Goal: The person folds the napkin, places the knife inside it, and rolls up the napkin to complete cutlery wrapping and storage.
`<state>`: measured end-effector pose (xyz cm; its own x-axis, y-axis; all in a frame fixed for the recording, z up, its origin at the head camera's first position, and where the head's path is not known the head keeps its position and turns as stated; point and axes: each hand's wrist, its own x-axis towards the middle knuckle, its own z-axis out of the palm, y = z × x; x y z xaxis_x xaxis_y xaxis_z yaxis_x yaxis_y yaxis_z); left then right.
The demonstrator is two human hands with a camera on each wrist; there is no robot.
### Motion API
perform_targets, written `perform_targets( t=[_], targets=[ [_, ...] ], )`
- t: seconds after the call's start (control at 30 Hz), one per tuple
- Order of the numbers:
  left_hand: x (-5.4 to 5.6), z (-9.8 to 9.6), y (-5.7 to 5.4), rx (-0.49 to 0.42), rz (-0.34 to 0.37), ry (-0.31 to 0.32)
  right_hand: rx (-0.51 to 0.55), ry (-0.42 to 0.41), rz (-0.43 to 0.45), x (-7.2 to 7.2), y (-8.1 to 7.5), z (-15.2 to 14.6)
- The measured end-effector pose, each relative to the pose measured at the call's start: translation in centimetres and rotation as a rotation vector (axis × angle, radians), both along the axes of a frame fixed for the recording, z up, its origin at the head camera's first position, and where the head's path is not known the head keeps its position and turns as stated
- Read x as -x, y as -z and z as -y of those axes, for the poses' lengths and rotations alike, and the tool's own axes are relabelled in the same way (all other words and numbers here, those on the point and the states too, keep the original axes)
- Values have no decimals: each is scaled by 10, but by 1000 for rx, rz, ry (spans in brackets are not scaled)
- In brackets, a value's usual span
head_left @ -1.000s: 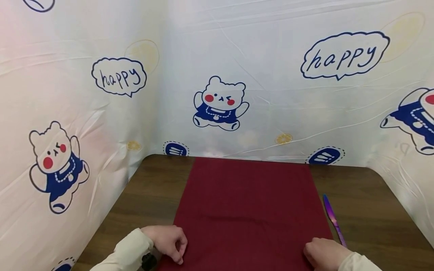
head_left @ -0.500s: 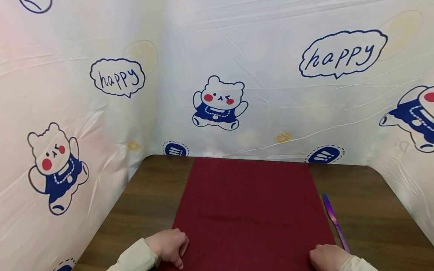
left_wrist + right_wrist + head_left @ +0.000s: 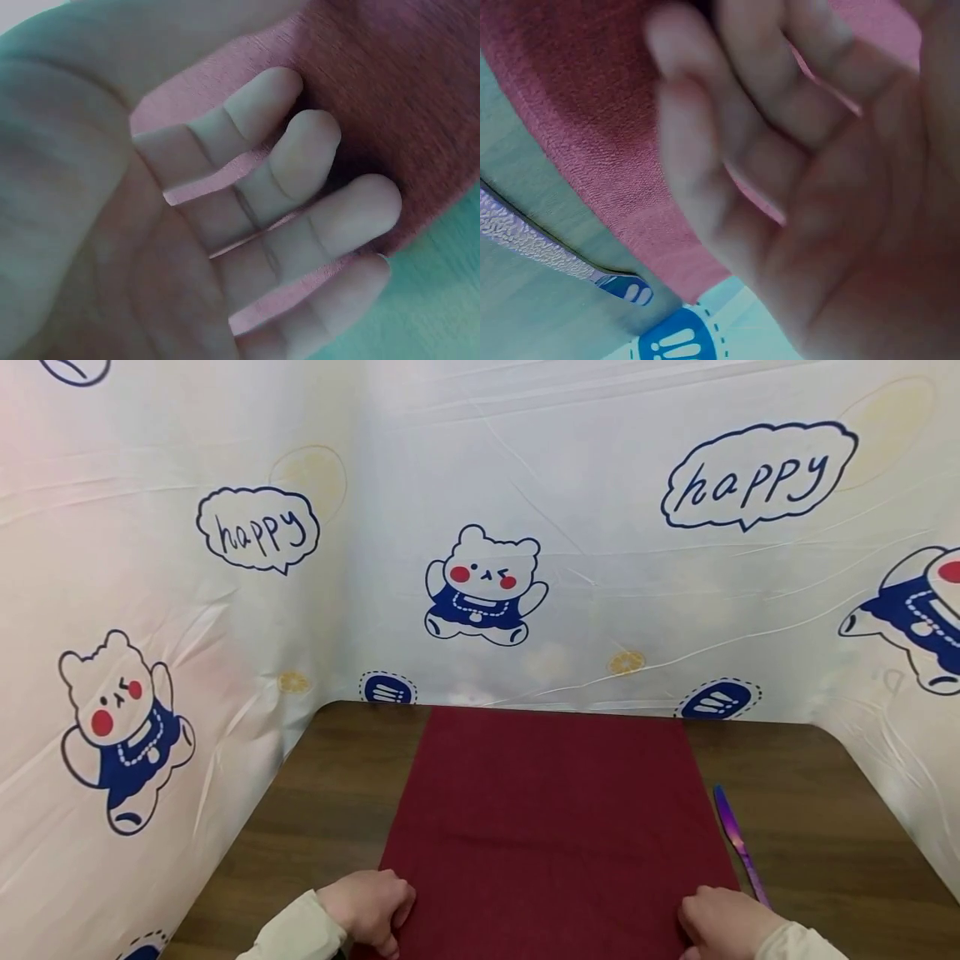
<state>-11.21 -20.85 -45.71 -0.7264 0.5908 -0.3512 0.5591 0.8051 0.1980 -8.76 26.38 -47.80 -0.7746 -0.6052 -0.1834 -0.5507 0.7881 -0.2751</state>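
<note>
A dark red cloth point(image 3: 555, 793) lies flat over the middle of the wooden table, with a faint crease across it. At its near left edge my left hand point(image 3: 367, 906) rests; in the left wrist view, slightly bent, spread fingers point(image 3: 315, 157) touch the cloth with their tips. My right hand point(image 3: 727, 922) is on the cloth's near right side, fingers bent loosely and blurred in the right wrist view. The thumbs' contact with the cloth is hard to make out. Just beyond the cloth's right edge lies a purple-blue table knife point(image 3: 738, 843), its handle end beside my right hand.
The brown wooden table point(image 3: 322, 802) shows on both sides of the cloth. A white curtain point(image 3: 600, 527) printed with bears and "happy" bubbles encloses the table at the back and sides. Part of the knife's patterned handle point(image 3: 540, 244) appears in the right wrist view.
Both hands have shifted only slightly, the left a little toward me and the right a little outward. The visible gap between the left thumb and forefinger looks different. Cloth and knife keep their places.
</note>
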Motion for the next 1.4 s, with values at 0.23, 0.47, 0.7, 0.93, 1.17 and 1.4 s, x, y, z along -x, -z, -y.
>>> perform_targets(
  t=[0.23,0.47,0.7,0.93,1.17,1.4],
  targets=[
    [14,-4,5,-122,-170,43,-81,123,-212,11,3,4],
    [29,-15,10,-143,-223,16,-13,194,-114,24,3,10],
    [36,-21,16,-109,-139,-37,10,242,69,35,6,8],
    [41,-19,16,-89,-89,-47,1,225,25,39,9,6],
    [38,-16,13,-92,-72,-45,0,233,-9,42,4,8],
    [25,-14,12,-85,-134,0,-1,239,30,43,8,8]
  ],
)
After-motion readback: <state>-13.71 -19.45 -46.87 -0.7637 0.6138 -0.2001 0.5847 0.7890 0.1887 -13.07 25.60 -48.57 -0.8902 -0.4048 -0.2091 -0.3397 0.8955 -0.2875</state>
